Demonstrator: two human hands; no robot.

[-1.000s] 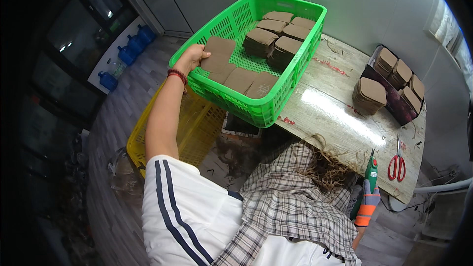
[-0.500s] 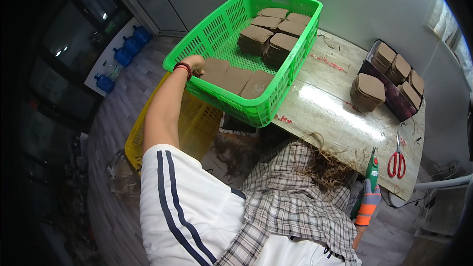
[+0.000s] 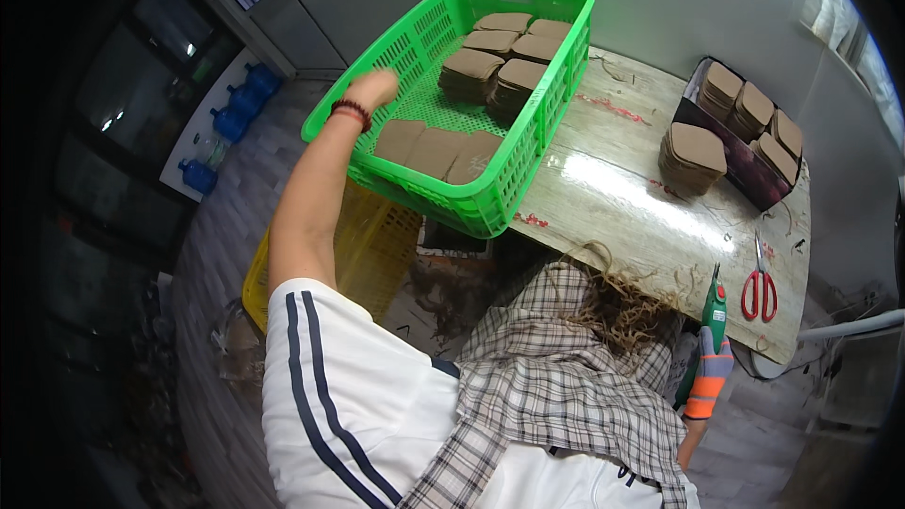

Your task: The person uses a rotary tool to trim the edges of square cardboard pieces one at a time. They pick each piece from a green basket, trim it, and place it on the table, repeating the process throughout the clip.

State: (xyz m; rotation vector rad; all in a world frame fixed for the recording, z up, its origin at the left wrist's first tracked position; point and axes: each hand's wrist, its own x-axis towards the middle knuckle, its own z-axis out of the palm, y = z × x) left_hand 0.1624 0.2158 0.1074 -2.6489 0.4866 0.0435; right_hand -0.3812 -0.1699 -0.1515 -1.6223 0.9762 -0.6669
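My left hand (image 3: 374, 87), bare with beaded bracelets at the wrist, is raised over the left side of a green plastic basket (image 3: 535, 168). Its fingers are smeared by motion, and I see nothing clearly held in them. Below it, a row of brown flat pieces (image 3: 441, 151) with rounded corners leans along the basket's near end. Several stacks of like brown pieces (image 3: 471, 66) stand at the far end. My right hand (image 3: 714, 358), in a grey and orange glove, is closed around a green handheld power cutter (image 3: 716, 313) with a slim pointed tip, upright beside the table edge.
Red-handled scissors (image 3: 759, 295) lie on the table (image 3: 603, 217) near the cutter. A dark box (image 3: 773, 187) at the right holds more brown stacks, with one stack (image 3: 693, 160) beside it. Fibrous scraps (image 3: 627, 311) hang over my lap. A yellow basket (image 3: 372, 254) sits below.
My left hand has lifted off the near row of brown pieces and moved up and away over the basket. My right hand still grips the cutter.
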